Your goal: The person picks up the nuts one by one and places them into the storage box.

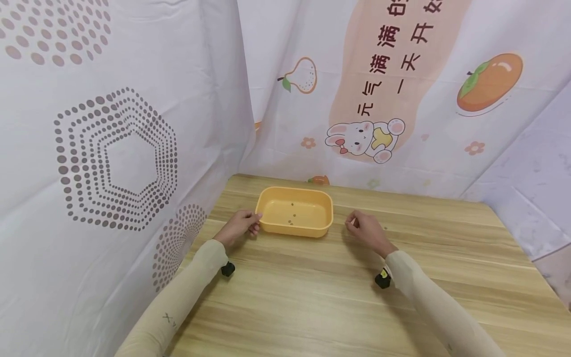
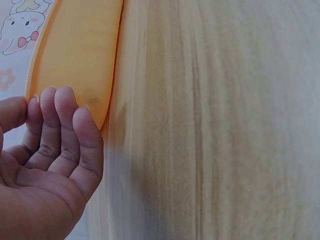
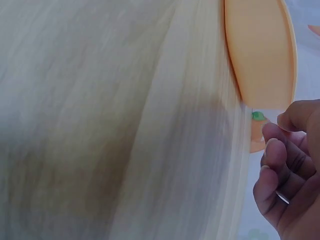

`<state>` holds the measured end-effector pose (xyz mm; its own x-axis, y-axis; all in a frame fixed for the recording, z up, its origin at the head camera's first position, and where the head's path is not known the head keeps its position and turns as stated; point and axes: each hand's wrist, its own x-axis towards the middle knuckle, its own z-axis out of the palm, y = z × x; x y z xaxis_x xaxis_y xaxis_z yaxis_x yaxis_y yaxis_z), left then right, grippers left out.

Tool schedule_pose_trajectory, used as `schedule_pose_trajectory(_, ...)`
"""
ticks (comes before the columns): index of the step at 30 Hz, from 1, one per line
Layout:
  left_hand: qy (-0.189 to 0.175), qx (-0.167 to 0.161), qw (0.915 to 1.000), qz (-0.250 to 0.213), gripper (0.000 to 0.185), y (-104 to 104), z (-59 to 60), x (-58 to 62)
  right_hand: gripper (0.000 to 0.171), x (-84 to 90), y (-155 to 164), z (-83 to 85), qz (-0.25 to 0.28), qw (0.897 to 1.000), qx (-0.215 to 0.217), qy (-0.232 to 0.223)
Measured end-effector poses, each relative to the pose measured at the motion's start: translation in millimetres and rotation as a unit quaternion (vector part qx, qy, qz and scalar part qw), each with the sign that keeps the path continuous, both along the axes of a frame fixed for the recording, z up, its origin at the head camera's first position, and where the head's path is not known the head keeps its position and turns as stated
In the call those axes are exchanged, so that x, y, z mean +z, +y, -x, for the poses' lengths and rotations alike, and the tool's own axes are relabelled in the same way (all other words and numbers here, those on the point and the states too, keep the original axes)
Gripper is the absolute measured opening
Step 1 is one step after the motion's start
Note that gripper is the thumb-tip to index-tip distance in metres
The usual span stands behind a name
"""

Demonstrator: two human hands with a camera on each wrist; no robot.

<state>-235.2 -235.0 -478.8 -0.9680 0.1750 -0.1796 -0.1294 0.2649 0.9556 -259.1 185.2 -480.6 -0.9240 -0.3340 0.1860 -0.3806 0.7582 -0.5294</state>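
Note:
A yellow-orange rectangular plastic basin (image 1: pixel 294 231) with rounded corners stands on the wooden table, with several tiny dark greenish bits (image 1: pixel 294 215) on its floor. My left hand (image 1: pixel 241 225) is at the basin's left end. In the left wrist view, thumb and forefinger of the left hand (image 2: pixel 55 160) pinch its rim, the other fingers curved along the outer wall. To the right of the basin and apart from it is my right hand (image 1: pixel 367 230). The right wrist view shows the right hand (image 3: pixel 290 165) with fingers curled and thumb against the forefinger; nothing shows between them.
One tiny dark bit (image 1: pixel 385 228) lies on the wooden table (image 1: pixel 303 297) just right of the right hand. A white patterned curtain (image 1: pixel 125 163) hangs along the left, and a printed cloth (image 1: pixel 294 139) behind the table's back edge.

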Motion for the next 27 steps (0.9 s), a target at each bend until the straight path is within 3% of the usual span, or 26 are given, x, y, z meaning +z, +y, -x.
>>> schedule_pose_trajectory(18, -0.001, 0.005, 0.9999, 0.011, 0.037, 0, 1.0, -1.2, 0.010, -11.9, 36, 3.0, -0.002, 1.000, -0.019, -0.024)
schedule_pose_trajectory(27, -0.022, -0.003, 0.9997, -0.001, 0.036, 1, 1.6, 2.6, 0.013, -12.9, 49, -0.2, 0.006, 0.999, -0.020, -0.033)
